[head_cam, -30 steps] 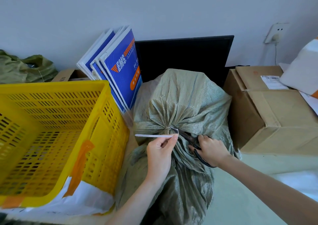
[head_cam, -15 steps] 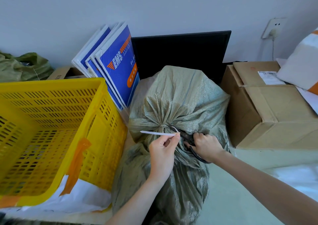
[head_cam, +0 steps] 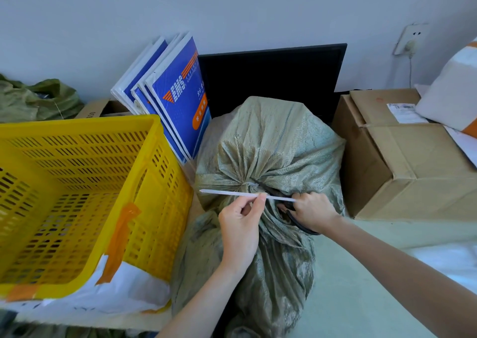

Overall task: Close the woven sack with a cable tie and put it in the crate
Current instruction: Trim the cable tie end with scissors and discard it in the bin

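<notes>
A grey-green woven sack [head_cam: 271, 151] stands in the middle, its neck gathered and cinched by a white cable tie [head_cam: 227, 194]. The tie's long tail sticks out level to the left. My left hand [head_cam: 240, 224] pinches that tail between thumb and forefinger in front of the neck. My right hand [head_cam: 312, 211] is just right of the neck, shut on black scissors [head_cam: 303, 230]; their blades point at the neck and are mostly hidden. The yellow slatted crate [head_cam: 77, 126] stands to the left of the sack, with nothing visible inside it.
Blue-and-white mailers [head_cam: 178, 97] lean behind the crate, against a black monitor [head_cam: 271, 79]. A cardboard box [head_cam: 413, 162] stands right of the sack. Another green sack [head_cam: 33, 100] lies at the back left. A white parcel [head_cam: 124, 286] lies under the crate.
The view has shifted slightly. The tie's tail now reaches right, past my left fingertips to my right hand's knuckles. Both hands stay at the sack's neck.
</notes>
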`<action>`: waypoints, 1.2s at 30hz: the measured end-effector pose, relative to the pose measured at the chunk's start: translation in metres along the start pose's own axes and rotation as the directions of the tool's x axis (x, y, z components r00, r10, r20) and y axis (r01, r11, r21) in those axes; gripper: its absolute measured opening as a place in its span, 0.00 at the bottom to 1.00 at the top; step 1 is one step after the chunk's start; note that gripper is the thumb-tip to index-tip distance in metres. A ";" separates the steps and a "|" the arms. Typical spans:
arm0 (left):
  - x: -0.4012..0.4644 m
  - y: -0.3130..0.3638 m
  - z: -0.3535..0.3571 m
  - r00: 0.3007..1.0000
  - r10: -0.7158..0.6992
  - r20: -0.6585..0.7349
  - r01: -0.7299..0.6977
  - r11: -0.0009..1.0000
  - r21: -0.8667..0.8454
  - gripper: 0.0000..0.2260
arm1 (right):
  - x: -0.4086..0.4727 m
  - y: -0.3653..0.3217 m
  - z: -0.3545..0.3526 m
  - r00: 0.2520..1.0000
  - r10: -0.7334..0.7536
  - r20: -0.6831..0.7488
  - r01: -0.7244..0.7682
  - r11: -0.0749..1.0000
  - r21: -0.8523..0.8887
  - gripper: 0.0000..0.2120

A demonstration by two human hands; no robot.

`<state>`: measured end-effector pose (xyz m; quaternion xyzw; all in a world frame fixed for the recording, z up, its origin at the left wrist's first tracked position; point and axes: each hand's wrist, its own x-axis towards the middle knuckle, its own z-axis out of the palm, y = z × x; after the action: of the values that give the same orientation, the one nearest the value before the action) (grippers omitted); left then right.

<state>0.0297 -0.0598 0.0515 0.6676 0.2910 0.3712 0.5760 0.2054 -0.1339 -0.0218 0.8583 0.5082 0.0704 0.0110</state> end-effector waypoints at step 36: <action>-0.028 -0.045 0.017 0.880 -0.227 0.418 0.176 0.972 0.158 0.11 | -0.195 0.031 0.090 0.820 0.499 0.279 -0.549 0.823 0.143 0.17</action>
<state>0.0302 -0.0851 0.0014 0.7315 0.2447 0.1341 0.6221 0.1519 -0.3141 -0.1295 0.9633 0.2507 -0.0847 -0.0440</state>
